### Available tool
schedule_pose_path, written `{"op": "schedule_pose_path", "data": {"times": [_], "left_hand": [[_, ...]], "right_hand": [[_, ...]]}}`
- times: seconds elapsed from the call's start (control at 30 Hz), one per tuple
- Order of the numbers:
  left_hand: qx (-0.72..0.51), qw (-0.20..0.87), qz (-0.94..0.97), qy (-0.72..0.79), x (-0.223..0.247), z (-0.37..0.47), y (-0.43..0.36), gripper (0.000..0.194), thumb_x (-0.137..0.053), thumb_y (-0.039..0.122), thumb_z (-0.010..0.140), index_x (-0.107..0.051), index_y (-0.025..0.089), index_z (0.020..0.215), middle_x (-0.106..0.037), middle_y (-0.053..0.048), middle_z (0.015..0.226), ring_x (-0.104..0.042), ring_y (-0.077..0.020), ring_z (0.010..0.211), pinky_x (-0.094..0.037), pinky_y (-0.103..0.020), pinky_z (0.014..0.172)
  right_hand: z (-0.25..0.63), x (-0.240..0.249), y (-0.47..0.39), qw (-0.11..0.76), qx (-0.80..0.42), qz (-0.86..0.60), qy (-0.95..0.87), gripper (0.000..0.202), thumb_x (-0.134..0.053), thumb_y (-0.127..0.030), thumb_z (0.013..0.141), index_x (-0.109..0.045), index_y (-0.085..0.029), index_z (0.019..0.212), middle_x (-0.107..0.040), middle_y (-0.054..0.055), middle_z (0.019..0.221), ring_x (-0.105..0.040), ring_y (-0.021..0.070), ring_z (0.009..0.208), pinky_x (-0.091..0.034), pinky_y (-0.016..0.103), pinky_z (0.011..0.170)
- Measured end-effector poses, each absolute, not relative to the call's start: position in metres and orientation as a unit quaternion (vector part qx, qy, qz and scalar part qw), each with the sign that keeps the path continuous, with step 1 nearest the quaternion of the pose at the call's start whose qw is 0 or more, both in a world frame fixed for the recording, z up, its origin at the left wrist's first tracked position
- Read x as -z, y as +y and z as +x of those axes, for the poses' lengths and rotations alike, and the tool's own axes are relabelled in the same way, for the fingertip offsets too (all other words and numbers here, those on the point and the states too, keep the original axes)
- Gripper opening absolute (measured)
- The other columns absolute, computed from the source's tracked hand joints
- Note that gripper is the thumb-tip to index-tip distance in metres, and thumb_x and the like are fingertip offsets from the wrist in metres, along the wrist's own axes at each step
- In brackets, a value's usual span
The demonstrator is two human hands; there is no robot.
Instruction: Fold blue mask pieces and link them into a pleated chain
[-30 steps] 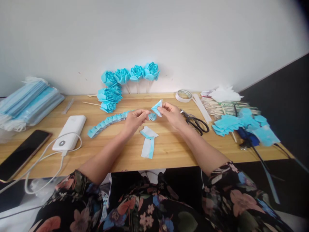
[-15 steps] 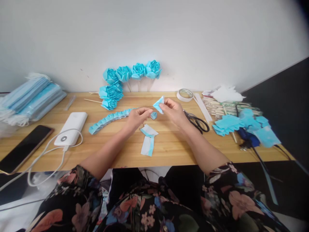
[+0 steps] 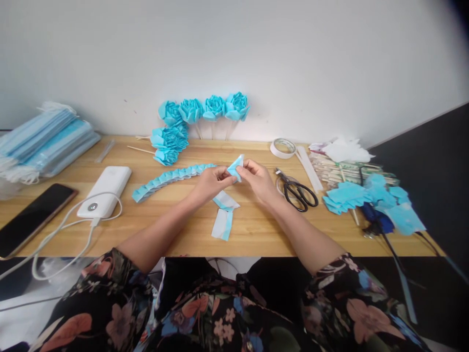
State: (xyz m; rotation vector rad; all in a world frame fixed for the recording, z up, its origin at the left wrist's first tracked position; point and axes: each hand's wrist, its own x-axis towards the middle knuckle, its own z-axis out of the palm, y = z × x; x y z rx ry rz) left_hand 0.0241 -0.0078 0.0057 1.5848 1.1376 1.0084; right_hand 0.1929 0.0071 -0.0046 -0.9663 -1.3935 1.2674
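Observation:
Above the middle of the wooden table, both hands meet at a small folded piece of blue and white fabric [image 3: 235, 167]. My right hand [image 3: 256, 180] pinches it from the right between thumb and fingers. My left hand [image 3: 214, 185] is closed at its lower left side; its fingertips partly hide what they hold. Behind my left hand a curved strip of pleated blue pieces [image 3: 168, 180] lies on the table. Below the hands are flat blue and white cut pieces [image 3: 222, 224], the upper one partly covered by my left hand.
Blue fabric flowers [image 3: 214, 107] on sticks stand along the wall. Face masks [image 3: 47, 142], a phone [image 3: 36, 217] and a white power bank [image 3: 105, 191] lie left. Tape [image 3: 283, 147], black scissors [image 3: 298, 193], wooden sticks [image 3: 335, 168] and blue pieces [image 3: 348, 196] lie right.
My hands have come together. The folded piece in my right hand has moved down and left to my left fingertips, where a small blue piece showed before. The view has shifted slightly.

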Motion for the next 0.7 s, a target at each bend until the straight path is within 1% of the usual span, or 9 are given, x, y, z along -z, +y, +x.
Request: {"op": "schedule_pose_path", "data": {"times": [0.13, 0.2, 0.33, 0.43, 0.5, 0.6, 0.7], "left_hand": [[-0.434, 0.467, 0.623, 0.454, -0.011, 0.017, -0.005, 0.031, -0.070, 0.047, 0.077, -0.068, 0.016, 0.074, -0.063, -0.001, 0.067, -0.048, -0.0109, 0.058, -0.033, -0.024, 0.053], [-0.452, 0.478, 0.605, 0.449, -0.011, 0.016, -0.004, 0.033, -0.072, 0.049, 0.076, -0.069, 0.016, 0.077, -0.067, -0.002, 0.070, -0.051, -0.0111, 0.058, -0.035, -0.024, 0.053], [-0.452, 0.478, 0.605, 0.448, -0.009, 0.018, -0.006, 0.036, -0.074, 0.052, 0.074, -0.069, 0.016, 0.074, -0.067, -0.002, 0.068, -0.051, -0.0111, 0.059, -0.036, -0.023, 0.054], [-0.452, 0.480, 0.606, 0.446, -0.005, 0.018, -0.006, 0.036, -0.073, 0.052, 0.076, -0.070, 0.016, 0.076, -0.067, -0.002, 0.069, -0.052, -0.0113, 0.060, -0.036, -0.023, 0.053], [-0.451, 0.477, 0.607, 0.448, -0.002, 0.018, -0.005, 0.034, -0.072, 0.050, 0.077, -0.071, 0.016, 0.078, -0.067, -0.002, 0.069, -0.051, -0.0108, 0.058, -0.035, -0.024, 0.053], [-0.455, 0.465, 0.607, 0.457, 0.001, 0.018, -0.004, 0.030, -0.073, 0.046, 0.077, -0.071, 0.016, 0.075, -0.063, -0.001, 0.063, -0.046, -0.0096, 0.054, -0.032, -0.024, 0.051], [-0.461, 0.483, 0.592, 0.451, 0.001, 0.018, -0.003, 0.029, -0.074, 0.044, 0.075, -0.070, 0.016, 0.071, -0.061, 0.000, 0.060, -0.046, -0.0099, 0.054, -0.033, -0.024, 0.051]], "right_hand": [[0.194, 0.004, 0.007, 0.481, -0.524, -0.404, -0.575, 0.033, -0.074, -0.052, 0.074, -0.062, -0.021, 0.077, -0.062, -0.002, 0.072, -0.052, 0.0134, 0.068, -0.044, 0.028, 0.068], [0.194, 0.004, 0.006, 0.472, -0.526, -0.402, -0.582, 0.035, -0.074, -0.054, 0.075, -0.062, -0.021, 0.076, -0.061, -0.002, 0.071, -0.052, 0.0133, 0.067, -0.043, 0.028, 0.067], [0.193, 0.006, 0.005, 0.463, -0.532, -0.391, -0.590, 0.034, -0.074, -0.052, 0.076, -0.063, -0.020, 0.077, -0.061, -0.002, 0.071, -0.051, 0.0125, 0.067, -0.042, 0.027, 0.066], [0.193, 0.007, 0.005, 0.464, -0.531, -0.390, -0.592, 0.030, -0.074, -0.048, 0.078, -0.063, -0.019, 0.079, -0.059, -0.003, 0.071, -0.050, 0.0116, 0.066, -0.040, 0.026, 0.066], [0.193, 0.007, 0.005, 0.466, -0.527, -0.389, -0.595, 0.029, -0.073, -0.046, 0.079, -0.062, -0.019, 0.077, -0.056, -0.004, 0.068, -0.048, 0.0109, 0.064, -0.038, 0.026, 0.064], [0.193, 0.008, 0.005, 0.466, -0.525, -0.383, -0.600, 0.032, -0.073, -0.047, 0.078, -0.058, -0.020, 0.071, -0.053, -0.005, 0.065, -0.046, 0.0106, 0.062, -0.037, 0.025, 0.062], [0.194, 0.008, 0.006, 0.464, -0.522, -0.385, -0.603, 0.034, -0.073, -0.049, 0.077, -0.056, -0.020, 0.071, -0.053, -0.004, 0.067, -0.046, 0.0109, 0.063, -0.037, 0.026, 0.062]]}}
